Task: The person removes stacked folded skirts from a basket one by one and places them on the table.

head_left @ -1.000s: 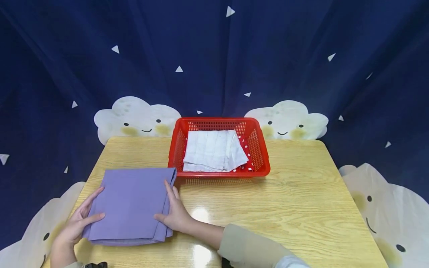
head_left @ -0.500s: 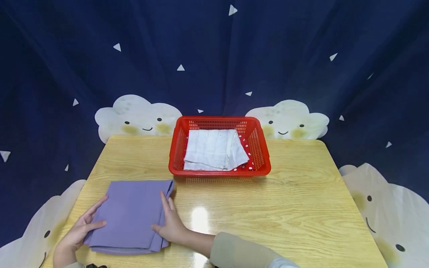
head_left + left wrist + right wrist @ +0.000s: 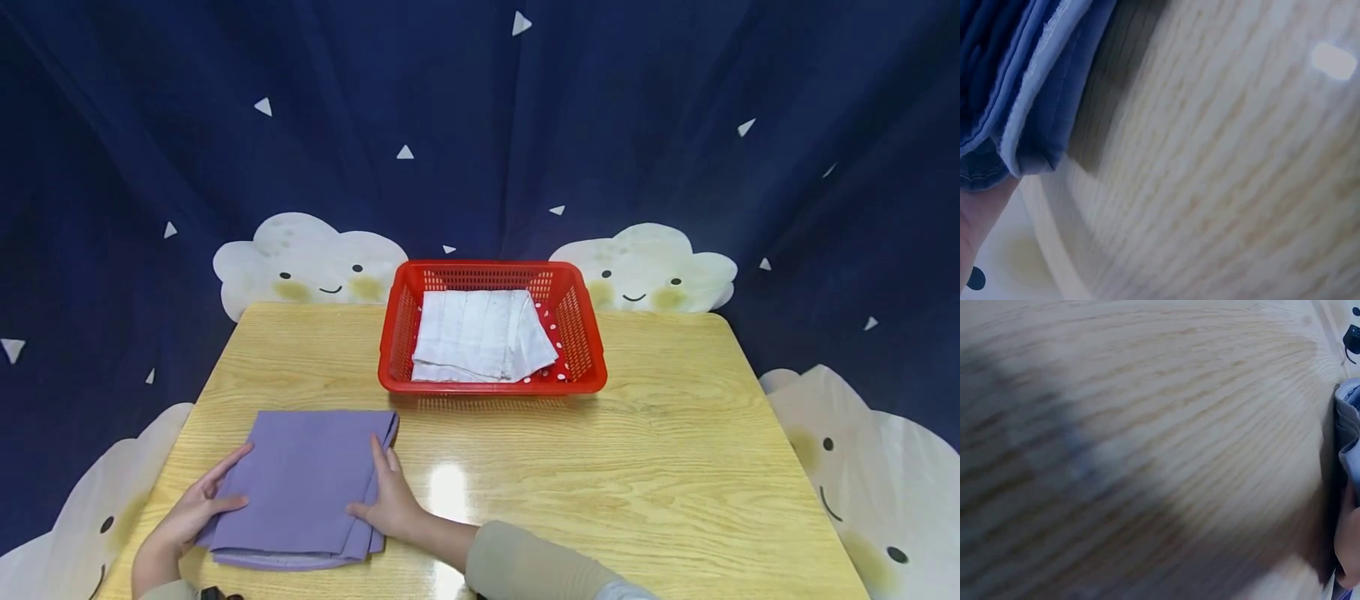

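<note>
A folded purple cloth (image 3: 303, 479) lies flat-sided over the left part of the table in the head view, its layered edges towards the person. My left hand (image 3: 180, 521) grips its left side, thumb on top and the other fingers partly hidden beneath. At the right side my right hand (image 3: 392, 504) holds it, thumb and forefinger over the upper face. Stacked hems of the cloth (image 3: 1041, 106) fill the upper left of the left wrist view, with a bit of the left hand (image 3: 982, 215) below. The right wrist view catches only a strip of cloth (image 3: 1349, 425) and right hand (image 3: 1349, 547).
Behind and right of the cloth, a red plastic basket (image 3: 397, 387) stands near the table's back edge. Inside it a folded white cloth (image 3: 476, 333) lies on a red polka-dot cloth (image 3: 551, 337). A navy curtain (image 3: 457, 100) with clouds surrounds the wooden table (image 3: 660, 467).
Both hands have drawn the purple cloth nearer to the person, then shifted it slightly to the right. Their grip on its sides looks the same. The basket stays put.
</note>
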A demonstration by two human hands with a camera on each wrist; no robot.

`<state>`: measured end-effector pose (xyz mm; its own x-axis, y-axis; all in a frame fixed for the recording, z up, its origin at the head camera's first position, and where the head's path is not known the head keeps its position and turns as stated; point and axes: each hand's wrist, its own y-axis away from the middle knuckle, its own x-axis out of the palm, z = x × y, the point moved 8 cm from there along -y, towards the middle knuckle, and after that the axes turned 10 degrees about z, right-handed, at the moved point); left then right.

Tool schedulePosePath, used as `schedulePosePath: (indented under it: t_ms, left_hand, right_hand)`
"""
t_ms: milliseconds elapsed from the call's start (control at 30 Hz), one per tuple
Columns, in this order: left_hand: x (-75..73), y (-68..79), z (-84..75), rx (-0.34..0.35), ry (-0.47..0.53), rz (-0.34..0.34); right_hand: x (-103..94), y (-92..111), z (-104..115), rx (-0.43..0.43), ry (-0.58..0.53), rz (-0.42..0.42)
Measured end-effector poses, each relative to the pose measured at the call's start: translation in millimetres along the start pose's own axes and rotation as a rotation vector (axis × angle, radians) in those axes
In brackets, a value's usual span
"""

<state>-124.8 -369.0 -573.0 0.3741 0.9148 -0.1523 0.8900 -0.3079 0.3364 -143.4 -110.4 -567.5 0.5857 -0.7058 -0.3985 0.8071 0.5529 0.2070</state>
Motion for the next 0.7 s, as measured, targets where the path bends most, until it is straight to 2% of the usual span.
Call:
schedulePosePath:
  t_ms: [167,500,600,700]
  left_hand:
    - [-2.2,-2.6,0.2,-0.069,-0.057,-0.032]
    - [-0.2,-3.0,-6.2,-0.098,-0.083,-0.039]
    - [-0.7,-0.9,-8.9,-0.130,-0.123,-0.068]
    - [-0.5,0.5,-11.2,-0.168,-0.158,-0.105]
  right_hand:
    - [0.2,-1.6,-7.9,0.003,0.017,0.004]
    - [-5.9,0.4,-2.2,0.011,0.046,0.018]
    - [-10.3,3.2,2.8,0.012,0.083,0.046]
    - [-17.0,6.4,8.1,0.006,0.168,0.109]
